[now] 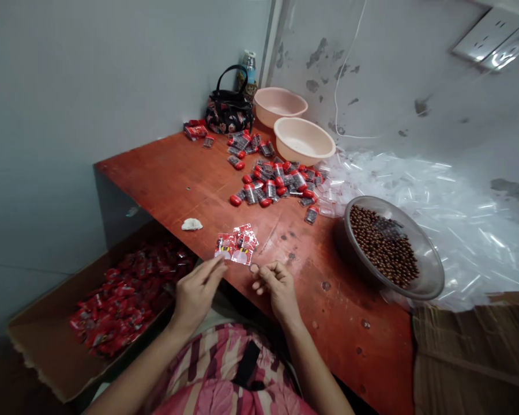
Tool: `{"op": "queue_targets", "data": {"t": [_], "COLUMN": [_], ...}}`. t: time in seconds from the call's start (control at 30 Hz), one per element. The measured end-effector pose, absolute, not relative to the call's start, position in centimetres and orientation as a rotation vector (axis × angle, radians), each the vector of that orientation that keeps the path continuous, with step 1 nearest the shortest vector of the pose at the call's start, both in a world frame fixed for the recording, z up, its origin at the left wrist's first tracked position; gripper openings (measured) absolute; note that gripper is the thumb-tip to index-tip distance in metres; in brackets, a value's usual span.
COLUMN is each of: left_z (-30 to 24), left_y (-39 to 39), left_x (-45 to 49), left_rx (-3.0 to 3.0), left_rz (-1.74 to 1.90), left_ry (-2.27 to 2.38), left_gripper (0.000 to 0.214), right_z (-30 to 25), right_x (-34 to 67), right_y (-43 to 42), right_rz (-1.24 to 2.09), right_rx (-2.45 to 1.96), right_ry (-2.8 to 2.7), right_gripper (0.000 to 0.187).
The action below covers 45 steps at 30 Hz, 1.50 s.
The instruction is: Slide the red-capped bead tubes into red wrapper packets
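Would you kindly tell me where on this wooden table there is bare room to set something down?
Bare wood lies left, between the wall and the red-capped tubes, and front right, between the right hand and the grey bowl. It is crowded at the back, around the pink basins.

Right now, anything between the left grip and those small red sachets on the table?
Nothing visible. The left grip reaches the near edge of the small red sachets with no object in between, only the red wooden tabletop around them. Can't tell whether the fingertips actually touch.
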<state>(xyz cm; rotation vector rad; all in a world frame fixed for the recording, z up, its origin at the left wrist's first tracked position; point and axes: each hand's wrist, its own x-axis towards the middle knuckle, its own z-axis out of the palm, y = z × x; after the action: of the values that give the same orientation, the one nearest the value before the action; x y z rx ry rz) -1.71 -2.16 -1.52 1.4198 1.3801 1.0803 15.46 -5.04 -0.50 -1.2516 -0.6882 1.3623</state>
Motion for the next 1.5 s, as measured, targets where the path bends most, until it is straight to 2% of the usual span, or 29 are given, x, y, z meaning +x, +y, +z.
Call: {"op": "queue_targets", "data": {"t": [0.1, 0.2, 0.5, 0.77, 0.9, 0.97, 1.07, 1.13, 1.3, 1.4, 1.5], "left_z": [-2.0, -2.9, -3.8, -3.9, -2.5, -1.4, -0.3, -0.1, -0.2, -0.2, -0.1], "left_y": [0.9, 2.8, 2.7, 2.3, 1.6, 1.2, 1.2, 1.4, 2.2, 2.2, 2.0], "left_x": [0.7, 1.9, 2.2, 2.1, 2.6, 3.0, 3.3, 3.4, 3.9, 4.2, 4.3], "left_rx": [2.138, 2.473, 2.544, 2.259, 2.035, 1.906, 1.577, 1.31, 0.943, 0.932, 0.908], "left_rz": [1.0, 0.845, 0.89, 1.128, 1.176, 1.199, 1.225, 1.151, 0.764, 0.731, 0.766], "left_ry": [1.339, 1.383, 1.339, 1.237, 1.149, 1.106, 1.142, 1.17, 0.949, 0.942, 0.97], "left_gripper": [0.038, 0.03, 0.024, 0.022, 0.021, 0.02, 0.031, 0.038, 0.022, 0.02, 0.021], "right_z": [-0.4, -0.3, 0.2, 0.0, -0.2, -0.1, 0.2, 0.5, 0.7, 1.1, 1.7], "right_x": [15.4, 15.8, 17.0, 16.0, 15.9, 16.2, 16.9, 17.5, 19.0, 21.4, 25.3], "right_y": [-5.2, -5.4, -3.0, -1.9, -0.8, -0.1, 0.5, 0.8, 1.6, 2.9, 5.1], "right_rz": [1.37, 1.346, 1.276, 1.126, 1.075, 1.126, 1.151, 1.196, 1.34, 1.081, 0.434], "right_rx": [-1.288, -1.329, -1.376, -1.361, -1.327, -1.29, -1.228, -1.177, -1.198, -1.503, -2.055], "right_ry": [-0.726, -0.755, -0.922, -1.015, -0.907, -0.852, -0.794, -0.793, -0.957, -1.141, -1.168], "right_gripper": [0.018, 0.019, 0.015, 0.015, 0.027, 0.027, 0.024, 0.025, 0.026, 0.02, 0.03]}}
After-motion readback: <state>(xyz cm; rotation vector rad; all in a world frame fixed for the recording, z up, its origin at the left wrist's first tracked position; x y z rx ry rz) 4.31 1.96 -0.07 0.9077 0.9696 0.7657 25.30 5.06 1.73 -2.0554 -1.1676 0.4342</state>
